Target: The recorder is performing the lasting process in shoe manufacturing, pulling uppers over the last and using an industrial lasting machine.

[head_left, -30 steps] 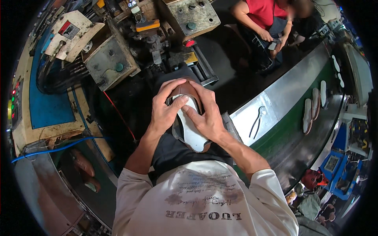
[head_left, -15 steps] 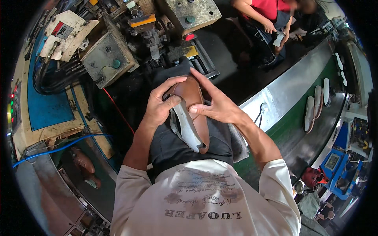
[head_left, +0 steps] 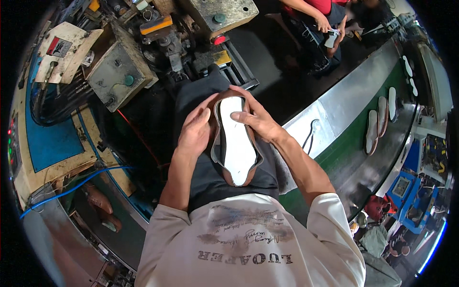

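A brown shoe upper on a last (head_left: 235, 143) lies sole-up on my lap, its white insole facing the camera and its toe pointing away from me. My left hand (head_left: 195, 131) grips its left side, fingers curled along the edge near the toe. My right hand (head_left: 255, 117) holds the right side of the toe end, the fingertips pressing on the white insole. A dark apron (head_left: 210, 177) covers my lap under the shoe.
A grimy metal machine (head_left: 191, 38) with a red button stands just beyond my knees. A grey control box (head_left: 117, 71) sits at the left. At the right a conveyor (head_left: 363, 158) carries several soles (head_left: 377, 122). Pliers (head_left: 311, 134) lie on its metal ledge. A seated person in red (head_left: 320, 19) works at the far end.
The shoe has been turned from edge-on to flat, so its white insole faces up. Both hands shifted from cupping it to gripping the toe end.
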Available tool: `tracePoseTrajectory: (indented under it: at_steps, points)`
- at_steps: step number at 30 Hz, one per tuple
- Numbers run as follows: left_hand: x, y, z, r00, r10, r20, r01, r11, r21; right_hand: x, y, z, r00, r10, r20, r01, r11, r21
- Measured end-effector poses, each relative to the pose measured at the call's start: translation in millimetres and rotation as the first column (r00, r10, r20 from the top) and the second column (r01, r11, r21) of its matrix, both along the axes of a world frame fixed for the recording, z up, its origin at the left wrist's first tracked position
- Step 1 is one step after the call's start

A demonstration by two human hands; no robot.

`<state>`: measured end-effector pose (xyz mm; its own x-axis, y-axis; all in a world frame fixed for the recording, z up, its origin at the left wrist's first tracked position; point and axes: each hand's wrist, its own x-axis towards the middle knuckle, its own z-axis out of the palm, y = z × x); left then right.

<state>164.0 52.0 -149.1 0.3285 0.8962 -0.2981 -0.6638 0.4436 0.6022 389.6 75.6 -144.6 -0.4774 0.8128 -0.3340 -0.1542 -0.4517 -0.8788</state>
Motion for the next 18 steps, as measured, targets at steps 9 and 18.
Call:
tracePoseTrajectory:
  at_steps: [9, 18]
  points:
    - [23.3, -16.0, -22.8, 0.973, 0.055, -0.224, -0.035, 0.995, 0.088, -4.5, -2.3, -8.8, 0.998, -0.051, -0.041, 0.047, 0.996, -0.076]
    - [23.8, -15.1, -9.9, 0.968, 0.035, -0.250, -0.013, 0.996, 0.087, -3.5, -0.9, -2.7, 0.997, -0.034, 0.065, 0.036, 0.999, -0.039]
